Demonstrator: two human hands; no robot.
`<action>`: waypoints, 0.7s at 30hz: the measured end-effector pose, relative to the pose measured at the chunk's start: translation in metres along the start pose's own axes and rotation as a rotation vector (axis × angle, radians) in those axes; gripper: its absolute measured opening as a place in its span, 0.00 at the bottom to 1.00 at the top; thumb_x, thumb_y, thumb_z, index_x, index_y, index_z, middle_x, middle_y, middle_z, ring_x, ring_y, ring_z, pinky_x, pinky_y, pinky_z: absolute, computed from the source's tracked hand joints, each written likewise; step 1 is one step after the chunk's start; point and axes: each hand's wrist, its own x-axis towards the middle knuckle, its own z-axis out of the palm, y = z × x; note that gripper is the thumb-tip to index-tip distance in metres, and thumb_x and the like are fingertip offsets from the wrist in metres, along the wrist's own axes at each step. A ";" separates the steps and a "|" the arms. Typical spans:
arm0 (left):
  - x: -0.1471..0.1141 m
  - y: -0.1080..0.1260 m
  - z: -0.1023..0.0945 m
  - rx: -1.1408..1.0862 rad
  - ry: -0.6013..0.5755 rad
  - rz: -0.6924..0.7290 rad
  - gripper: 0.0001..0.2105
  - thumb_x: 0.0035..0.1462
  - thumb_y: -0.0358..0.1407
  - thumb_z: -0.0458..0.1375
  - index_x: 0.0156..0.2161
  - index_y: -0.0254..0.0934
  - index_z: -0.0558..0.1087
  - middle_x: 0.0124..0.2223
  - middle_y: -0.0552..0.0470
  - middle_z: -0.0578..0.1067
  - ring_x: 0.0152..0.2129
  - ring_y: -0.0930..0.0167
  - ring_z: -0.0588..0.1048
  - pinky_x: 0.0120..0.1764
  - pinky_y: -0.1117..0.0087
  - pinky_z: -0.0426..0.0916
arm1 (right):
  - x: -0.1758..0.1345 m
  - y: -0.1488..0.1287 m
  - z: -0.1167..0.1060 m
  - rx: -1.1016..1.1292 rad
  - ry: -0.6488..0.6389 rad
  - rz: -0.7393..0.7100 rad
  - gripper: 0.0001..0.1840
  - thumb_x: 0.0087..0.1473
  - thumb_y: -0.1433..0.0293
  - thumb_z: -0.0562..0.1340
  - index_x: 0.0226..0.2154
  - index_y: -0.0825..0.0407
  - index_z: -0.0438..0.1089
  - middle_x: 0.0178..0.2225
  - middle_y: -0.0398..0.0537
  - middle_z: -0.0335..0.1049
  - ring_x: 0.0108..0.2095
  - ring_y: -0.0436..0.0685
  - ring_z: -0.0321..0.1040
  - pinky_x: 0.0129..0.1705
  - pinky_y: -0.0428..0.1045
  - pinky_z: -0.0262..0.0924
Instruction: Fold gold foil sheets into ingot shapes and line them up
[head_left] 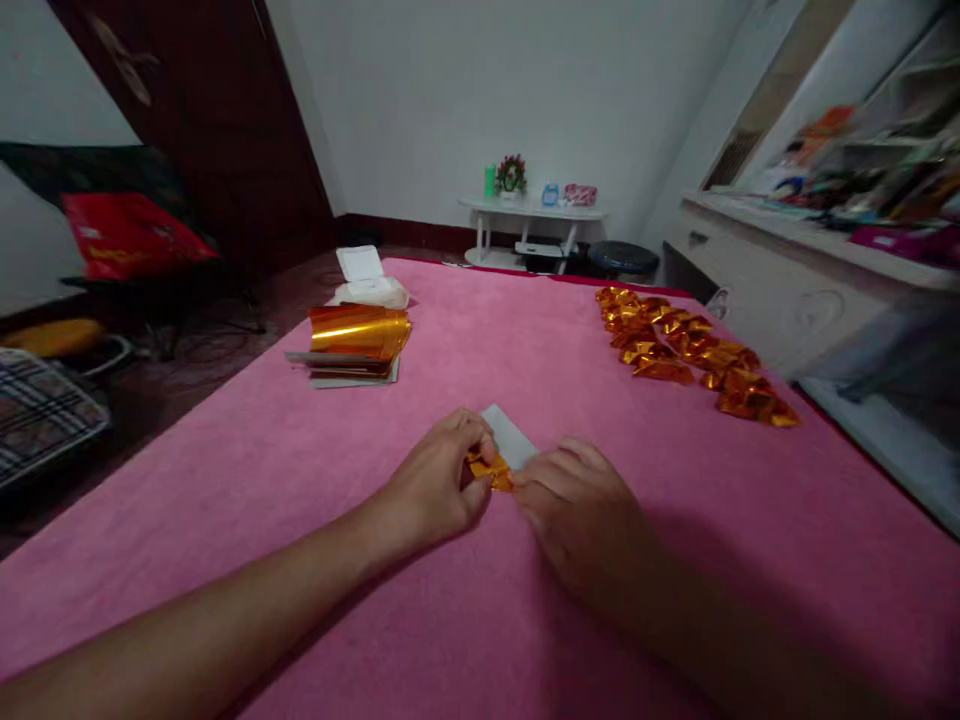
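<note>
Between my two hands is a small piece of gold foil paper (493,472), partly folded and crinkled. My left hand (442,470) pinches its left side with thumb and fingers. From the right, my right hand (577,505) is closed on the foil's other end; its thumb is mostly hidden. Behind the foil lies a flat grey-white sheet (510,437), its near part covered by the foil and my fingers. At the far left of the table sits a stack of gold foil sheets (356,330) with grey sheets (352,380) under it.
Rows of folded gold foil pieces (660,340) lie at the right on the pink tablecloth (480,320). An opened white package (367,280) is at the far left corner. Beyond the table stand a white side table (532,208) and a dark round stool (622,258).
</note>
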 end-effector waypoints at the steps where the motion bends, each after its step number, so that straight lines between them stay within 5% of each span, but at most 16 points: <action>1: 0.000 0.000 0.000 -0.003 -0.001 0.004 0.11 0.43 0.21 0.53 0.33 0.36 0.65 0.36 0.52 0.66 0.33 0.71 0.66 0.34 0.70 0.63 | 0.003 -0.002 0.000 -0.030 0.010 -0.001 0.07 0.51 0.79 0.59 0.27 0.52 0.68 0.28 0.44 0.68 0.32 0.55 0.61 0.48 0.55 0.51; 10: -0.001 -0.002 -0.001 -0.109 0.113 0.085 0.08 0.47 0.24 0.57 0.34 0.36 0.69 0.43 0.48 0.67 0.41 0.69 0.68 0.42 0.68 0.66 | 0.020 -0.007 0.008 -0.300 0.133 -0.141 0.08 0.50 0.81 0.58 0.28 0.56 0.71 0.25 0.48 0.67 0.28 0.56 0.60 0.40 0.54 0.52; 15: 0.000 -0.004 -0.011 0.032 0.239 -0.059 0.08 0.56 0.35 0.57 0.28 0.35 0.66 0.28 0.54 0.67 0.25 0.74 0.66 0.29 0.72 0.63 | 0.024 0.010 0.017 -0.149 0.262 -0.028 0.06 0.51 0.77 0.59 0.25 0.54 0.69 0.23 0.45 0.64 0.27 0.55 0.58 0.34 0.52 0.49; 21: -0.014 0.011 -0.008 0.166 0.034 0.249 0.08 0.61 0.33 0.52 0.41 0.37 0.72 0.39 0.50 0.73 0.36 0.71 0.71 0.40 0.69 0.67 | 0.018 0.003 0.015 -0.015 0.177 0.080 0.06 0.53 0.75 0.59 0.27 0.52 0.70 0.28 0.47 0.65 0.32 0.56 0.58 0.37 0.52 0.50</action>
